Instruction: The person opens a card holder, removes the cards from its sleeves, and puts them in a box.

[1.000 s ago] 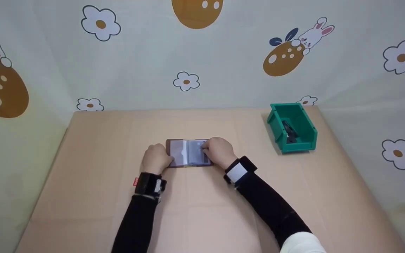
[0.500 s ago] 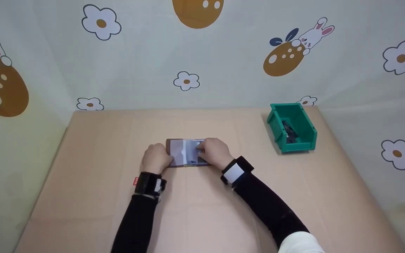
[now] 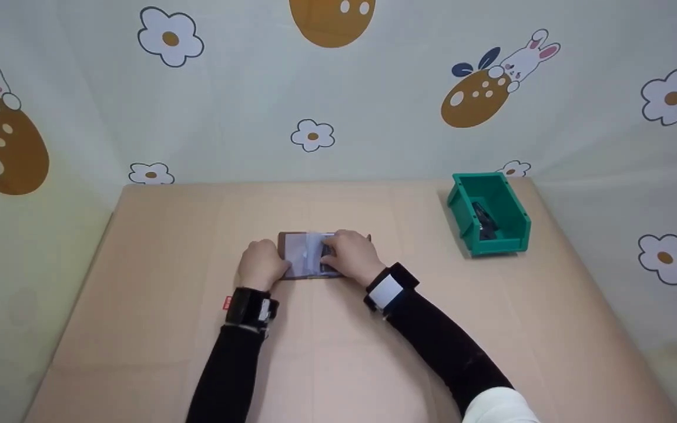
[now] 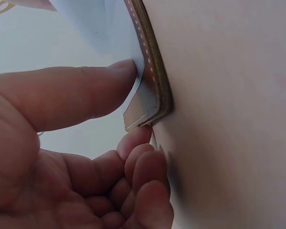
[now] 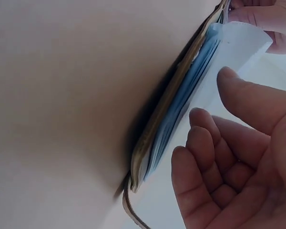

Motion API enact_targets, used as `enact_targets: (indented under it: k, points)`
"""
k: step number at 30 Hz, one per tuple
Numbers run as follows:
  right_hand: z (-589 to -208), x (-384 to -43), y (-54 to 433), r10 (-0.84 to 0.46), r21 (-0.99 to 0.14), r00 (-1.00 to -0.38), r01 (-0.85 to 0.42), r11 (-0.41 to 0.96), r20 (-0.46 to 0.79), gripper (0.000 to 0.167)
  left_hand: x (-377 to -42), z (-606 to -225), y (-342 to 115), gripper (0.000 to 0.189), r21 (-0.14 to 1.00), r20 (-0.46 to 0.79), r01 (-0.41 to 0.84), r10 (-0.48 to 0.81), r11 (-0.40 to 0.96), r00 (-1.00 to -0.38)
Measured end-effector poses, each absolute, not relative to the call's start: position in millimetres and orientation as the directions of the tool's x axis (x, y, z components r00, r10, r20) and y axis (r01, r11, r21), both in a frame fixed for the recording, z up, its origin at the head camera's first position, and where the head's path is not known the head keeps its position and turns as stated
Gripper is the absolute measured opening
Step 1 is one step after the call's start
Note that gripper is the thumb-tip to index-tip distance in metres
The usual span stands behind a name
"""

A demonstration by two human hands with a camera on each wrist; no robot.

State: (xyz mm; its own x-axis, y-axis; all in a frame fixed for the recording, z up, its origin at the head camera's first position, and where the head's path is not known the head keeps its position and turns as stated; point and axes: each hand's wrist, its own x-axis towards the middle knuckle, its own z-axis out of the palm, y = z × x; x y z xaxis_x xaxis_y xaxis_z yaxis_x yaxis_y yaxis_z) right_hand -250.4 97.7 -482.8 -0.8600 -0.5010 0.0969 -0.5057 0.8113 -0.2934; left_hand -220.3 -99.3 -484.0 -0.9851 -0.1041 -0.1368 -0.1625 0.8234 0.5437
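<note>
A card holder [image 3: 297, 254] with a brown leather cover and clear plastic sleeves lies spread on the table. My left hand [image 3: 261, 265] pinches its left edge; in the left wrist view the thumb [image 4: 105, 88] presses the inner face and fingertips tuck under the stitched corner. My right hand [image 3: 355, 256] is over the right half. The right wrist view shows its thumb and loosely bent fingers [image 5: 186, 171] apart, with nothing visibly gripped between them. A translucent sleeve [image 5: 245, 40] stands lifted beside the thumb. Below it a stack of bluish sleeves [image 5: 181, 105] lies against the cover.
A green plastic bin [image 3: 506, 244] stands at the table's back right, holding a dark object [image 3: 484, 221] whose kind I cannot tell. A thin strap [image 5: 128, 200] hangs from the holder's outer edge. Patterned fabric [image 3: 244, 88] walls the table at the back and sides.
My right hand has moved left across the holder, and a clear sleeve has swung up from the right half toward the middle fold. My left hand has stayed at the left edge.
</note>
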Motion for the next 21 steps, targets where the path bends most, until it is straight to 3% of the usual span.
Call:
enact_targets:
  k: [9,13,21]
  points:
    - [-482,-251,89,-0.391,-0.272,-0.914,-0.405,0.873,0.106,0.024,-220,-484,-99,0.016,0.539,-0.132,-0.159,-0.103,0.827,-0.986]
    - [-483,-251,85,-0.415,-0.281,-0.904,-0.427,0.859,0.105,0.033,-220,-484,-99,0.017,0.535,-0.142,-0.166,-0.105,0.828,-0.984]
    - [-483,-252,81,-0.491,-0.299,-0.868,-0.489,0.819,0.076,0.024,-220,-484,-100,0.012,0.542,-0.132,-0.159,-0.103,0.825,-0.986]
